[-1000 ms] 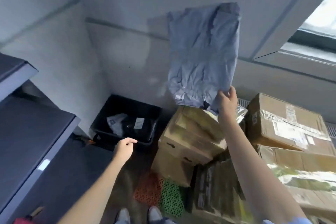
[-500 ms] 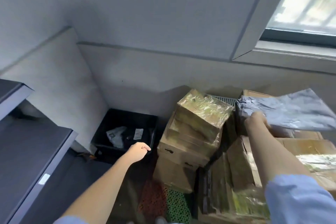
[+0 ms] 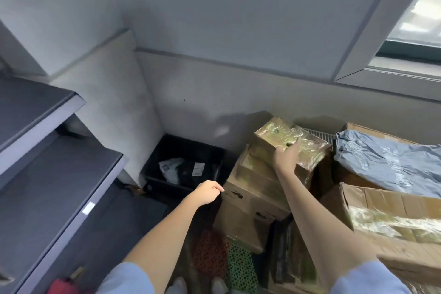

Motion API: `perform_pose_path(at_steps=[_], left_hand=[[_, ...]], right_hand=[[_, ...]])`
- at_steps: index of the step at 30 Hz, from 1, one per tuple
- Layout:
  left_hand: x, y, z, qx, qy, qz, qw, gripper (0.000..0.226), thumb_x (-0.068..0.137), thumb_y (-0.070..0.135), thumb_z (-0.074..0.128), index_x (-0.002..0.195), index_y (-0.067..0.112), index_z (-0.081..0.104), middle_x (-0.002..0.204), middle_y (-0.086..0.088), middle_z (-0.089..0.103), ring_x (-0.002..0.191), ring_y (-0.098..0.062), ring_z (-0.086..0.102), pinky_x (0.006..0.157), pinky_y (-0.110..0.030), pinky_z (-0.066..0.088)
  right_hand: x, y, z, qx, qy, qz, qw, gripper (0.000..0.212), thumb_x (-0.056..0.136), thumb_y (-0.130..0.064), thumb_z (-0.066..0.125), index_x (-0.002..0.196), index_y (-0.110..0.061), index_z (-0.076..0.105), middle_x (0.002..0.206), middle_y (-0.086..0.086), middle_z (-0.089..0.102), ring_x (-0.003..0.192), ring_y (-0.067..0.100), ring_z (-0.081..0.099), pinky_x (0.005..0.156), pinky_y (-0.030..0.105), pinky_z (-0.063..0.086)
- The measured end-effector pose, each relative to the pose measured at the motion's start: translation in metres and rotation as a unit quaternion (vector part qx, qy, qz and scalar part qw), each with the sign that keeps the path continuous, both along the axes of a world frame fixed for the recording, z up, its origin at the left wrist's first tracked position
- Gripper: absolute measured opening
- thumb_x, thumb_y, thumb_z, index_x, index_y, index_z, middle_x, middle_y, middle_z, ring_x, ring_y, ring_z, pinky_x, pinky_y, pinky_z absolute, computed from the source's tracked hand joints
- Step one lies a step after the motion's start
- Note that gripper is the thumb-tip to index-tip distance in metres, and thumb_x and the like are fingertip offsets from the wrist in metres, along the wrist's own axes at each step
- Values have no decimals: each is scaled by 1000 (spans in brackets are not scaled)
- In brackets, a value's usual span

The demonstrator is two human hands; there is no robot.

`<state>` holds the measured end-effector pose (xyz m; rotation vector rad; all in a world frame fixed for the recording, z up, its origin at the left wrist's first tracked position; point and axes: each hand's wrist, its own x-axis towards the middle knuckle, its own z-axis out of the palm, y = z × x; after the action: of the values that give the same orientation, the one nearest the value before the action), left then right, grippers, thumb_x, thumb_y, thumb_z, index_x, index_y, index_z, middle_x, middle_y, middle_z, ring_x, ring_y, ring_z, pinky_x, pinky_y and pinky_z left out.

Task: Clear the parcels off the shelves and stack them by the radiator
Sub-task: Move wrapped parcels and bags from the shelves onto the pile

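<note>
Dark grey shelves (image 3: 59, 174) stand at left. A black plastic crate (image 3: 152, 169) sits in the corner, left of the stacked cardboard boxes (image 3: 250, 198). A crumpled grey plastic mailer (image 3: 386, 162) lies on the right-hand cardboard boxes (image 3: 393, 210).

Both arms are bare below short light-blue sleeves (image 3: 128, 277), one at 7 o'clock, the other at 5 o'clock. Pale shoes (image 3: 176, 286) show at 6 o'clock.
</note>
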<state>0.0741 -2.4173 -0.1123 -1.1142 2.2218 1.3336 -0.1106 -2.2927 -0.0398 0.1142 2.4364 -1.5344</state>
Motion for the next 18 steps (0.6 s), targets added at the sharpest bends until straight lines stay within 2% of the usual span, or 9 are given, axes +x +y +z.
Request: perform_pose_path(at_steps=[3, 4, 6, 8, 10, 12, 13, 15, 18], left_hand=[[34, -5, -4, 48, -16, 67, 996, 27, 98, 14, 38, 97, 22, 64, 85, -3, 58, 64, -12, 50, 51, -21, 37], [51, -7, -8, 59, -23, 96, 993, 27, 98, 14, 39, 99, 19, 65, 78, -2, 54, 60, -12, 44, 48, -22, 33], [95, -13, -18, 65, -38, 148, 986, 30, 97, 11, 38, 109, 13, 66, 72, -2, 52, 57, -13, 41, 45, -22, 31], [145, -16, -29, 64, -44, 196, 978, 36, 96, 7, 35, 117, 7, 64, 85, -9, 61, 57, -12, 43, 37, -15, 31], [197, -16, -42, 69, -63, 250, 964, 36, 96, 5, 35, 120, 5, 62, 119, -14, 62, 75, -19, 59, 32, -10, 31], [250, -11, -55, 75, -102, 309, 943, 33, 95, 9, 43, 121, 3, 61, 129, -15, 58, 109, -29, 60, 47, -9, 42], [276, -5, -59, 67, -121, 332, 933, 33, 93, 10, 46, 121, 1, 61, 128, -16, 58, 116, -31, 56, 63, -15, 49], [330, 8, -71, 57, -172, 357, 916, 34, 93, 4, 42, 122, -4, 58, 128, -19, 57, 121, -33, 53, 92, -32, 47], [400, 26, -90, 35, -228, 360, 904, 33, 94, 4, 38, 119, -7, 57, 128, -19, 57, 121, -33, 53, 98, -36, 43]], right_hand=[[70, -46, -35, 54, 35, 217, 974, 72, 89, -4, 43, 150, -18, 8, 142, 11, 45, 121, 27, 51, 93, 32, 44], [92, -53, -47, 78, 30, 276, 957, 71, 89, -4, 43, 150, -18, 10, 138, 11, 48, 118, 28, 53, 88, 30, 42], [130, -61, -73, 146, -2, 398, 906, 67, 90, -7, 43, 150, -17, 14, 141, 12, 46, 124, 28, 49, 91, 32, 43], [161, -63, -98, 215, -46, 483, 848, 62, 91, -9, 43, 148, -15, 20, 140, 14, 47, 126, 29, 47, 95, 35, 43], [190, -61, -117, 277, -63, 547, 787, 54, 92, -11, 44, 144, -13, 30, 136, 15, 51, 123, 29, 50, 96, 33, 43], [217, -59, -128, 318, -60, 585, 744, 46, 93, -12, 46, 139, -10, 42, 134, 15, 54, 123, 29, 51, 98, 29, 40], [230, -58, -133, 328, -51, 597, 730, 43, 93, -12, 47, 135, -9, 47, 133, 15, 55, 122, 29, 51, 98, 28, 40], [258, -52, -141, 344, -47, 614, 709, 39, 92, -10, 46, 131, -8, 53, 133, 14, 55, 123, 28, 52, 98, 27, 39], [297, -41, -151, 354, -45, 619, 699, 36, 92, -10, 44, 125, -10, 59, 132, 11, 57, 123, 27, 52, 97, 27, 40]])
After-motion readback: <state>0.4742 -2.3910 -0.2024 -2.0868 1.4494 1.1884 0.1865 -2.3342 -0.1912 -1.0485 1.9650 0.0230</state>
